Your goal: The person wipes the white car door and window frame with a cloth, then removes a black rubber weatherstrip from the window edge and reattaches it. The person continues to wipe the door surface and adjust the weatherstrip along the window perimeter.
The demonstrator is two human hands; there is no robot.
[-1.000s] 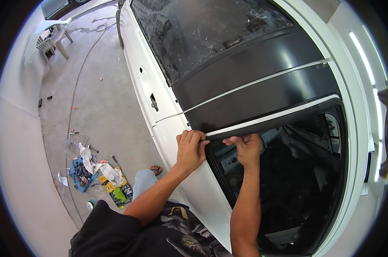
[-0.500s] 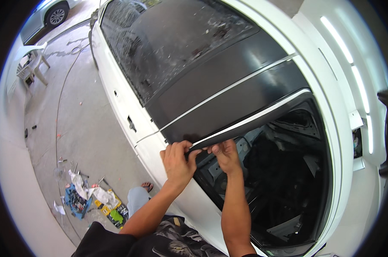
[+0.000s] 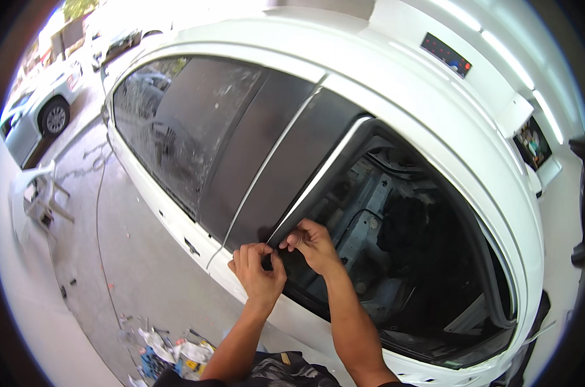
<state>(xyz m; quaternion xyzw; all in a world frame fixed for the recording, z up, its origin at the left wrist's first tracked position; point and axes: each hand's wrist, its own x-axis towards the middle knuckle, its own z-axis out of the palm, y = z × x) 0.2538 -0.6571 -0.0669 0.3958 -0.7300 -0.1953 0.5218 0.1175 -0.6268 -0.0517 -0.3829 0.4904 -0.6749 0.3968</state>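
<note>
A black rubber window seal [image 3: 336, 169] runs down the side of the open window frame of a white car [image 3: 421, 97]. A pale, narrow edge shows along it, beside the dark pillar panel [image 3: 286, 174]. My left hand [image 3: 260, 271] is closed at the seal's lower corner, thumb and fingers pinched together there. Just to its right, my right hand [image 3: 315, 248] has its fingers curled and pinched on the seal's lower end. The fingertips partly hide that end.
Behind the opening lies the car's stripped, dark interior [image 3: 415, 238]. A dusty rear window [image 3: 195, 122] sits farther left. Tools and wrappers [image 3: 176, 351] lie on the floor at lower left, and a cable [image 3: 100, 238] crosses it. A plastic chair [image 3: 50, 193] and a parked car [image 3: 47, 116] stand beyond.
The view has turned and shows more of the roof and window opening. Both hands stay at the seal's lower end; the seal, bowed before, now looks straighter.
</note>
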